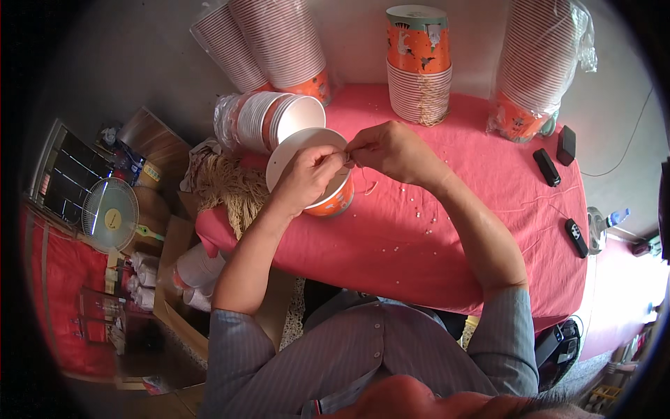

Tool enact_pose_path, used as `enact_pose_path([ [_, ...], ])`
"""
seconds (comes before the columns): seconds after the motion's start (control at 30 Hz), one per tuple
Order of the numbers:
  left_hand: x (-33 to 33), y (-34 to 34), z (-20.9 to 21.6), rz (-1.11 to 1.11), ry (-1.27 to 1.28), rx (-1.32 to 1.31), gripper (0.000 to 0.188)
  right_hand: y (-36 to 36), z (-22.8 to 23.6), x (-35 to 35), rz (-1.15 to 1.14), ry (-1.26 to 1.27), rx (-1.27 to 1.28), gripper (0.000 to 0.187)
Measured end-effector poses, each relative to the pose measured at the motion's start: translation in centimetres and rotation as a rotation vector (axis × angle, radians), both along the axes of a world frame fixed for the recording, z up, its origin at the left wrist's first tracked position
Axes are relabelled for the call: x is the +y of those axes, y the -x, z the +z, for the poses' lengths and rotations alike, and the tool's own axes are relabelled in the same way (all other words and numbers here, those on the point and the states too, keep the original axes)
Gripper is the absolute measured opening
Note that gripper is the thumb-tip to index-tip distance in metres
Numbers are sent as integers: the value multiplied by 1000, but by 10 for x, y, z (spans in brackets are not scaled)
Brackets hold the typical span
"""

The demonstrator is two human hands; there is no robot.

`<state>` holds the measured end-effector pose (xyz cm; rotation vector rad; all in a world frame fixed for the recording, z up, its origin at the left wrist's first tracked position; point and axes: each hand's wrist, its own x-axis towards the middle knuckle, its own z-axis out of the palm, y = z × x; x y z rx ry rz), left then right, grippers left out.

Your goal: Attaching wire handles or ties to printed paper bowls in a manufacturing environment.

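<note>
My left hand (312, 176) and my right hand (399, 155) meet fingertip to fingertip over the right rim of a paper bucket (285, 155). The bucket is white inside, with orange print outside, and leans toward me on the table. Both hands are closed in a pinch on a thin string (370, 185), whose loose end hangs below the right fingers. The pinched part itself is mostly hidden by the fingertips. The left wrist and palm cover part of the bucket's mouth. Beside my left forearm lies a bundle of beige strings (234, 185), drooping over the table edge.
A red cloth covers the table (349, 241), scattered with small white bits (419, 213). Stacked buckets lie on their side (262, 119); other stacks stand behind (419, 87) and in plastic (534, 63). Black devices (546, 167) lie at right. A fan (110, 215) and open carton (178, 279) are left.
</note>
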<state>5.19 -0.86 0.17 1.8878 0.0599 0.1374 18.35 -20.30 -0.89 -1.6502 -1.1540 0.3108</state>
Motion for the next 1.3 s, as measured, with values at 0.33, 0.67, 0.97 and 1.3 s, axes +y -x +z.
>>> enact_pose_path([
  [0.33, -1, 2, 3, 59, 131, 29, 19, 4, 7, -2, -56, 47, 45, 23],
  [0.67, 3, 3, 3, 68, 140, -1, 19, 3, 7, -1, 2, 66, 87, 23],
  [0.97, -3, 2, 5, 42, 213, -18, 25, -2, 7, -3, 49, 90, 135, 22],
  [1.3, -1, 2, 5, 4, 271, -19, 28, -9, 5, -5, 129, 102, 273, 19],
])
